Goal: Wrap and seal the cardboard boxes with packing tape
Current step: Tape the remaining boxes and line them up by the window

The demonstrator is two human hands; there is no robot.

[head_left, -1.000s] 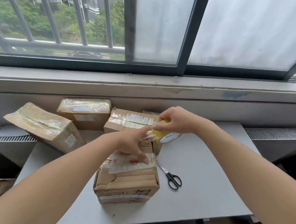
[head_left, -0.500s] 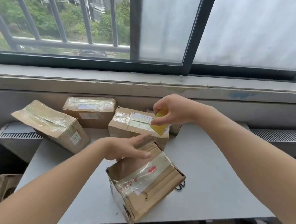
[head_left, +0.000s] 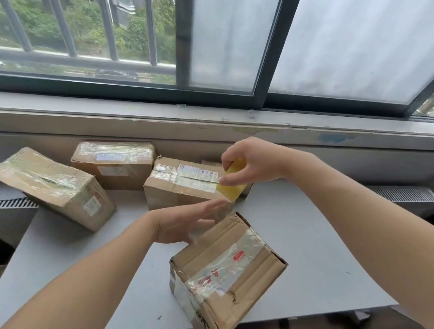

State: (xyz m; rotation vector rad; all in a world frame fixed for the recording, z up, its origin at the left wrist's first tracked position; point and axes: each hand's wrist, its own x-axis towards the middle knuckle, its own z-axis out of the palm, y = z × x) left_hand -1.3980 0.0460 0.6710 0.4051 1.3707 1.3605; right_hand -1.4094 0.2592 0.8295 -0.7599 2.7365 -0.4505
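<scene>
Right grip (head_left: 255,160) holds tape roll (head_left: 232,188); red print on box (head_left: 229,272) illegible.

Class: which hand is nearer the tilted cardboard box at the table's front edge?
Left. The left hand is just behind the tilted cardboard box; the right hand grips a yellow tape roll farther back.

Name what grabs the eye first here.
The crumpled, tape-streaked cardboard box sits skewed, jutting past the near edge of the table. Beyond it the right grip pinches a yellow tape roll, while the left grip lies flat and open at the box's far corner. More taped boxes stand behind.
</scene>
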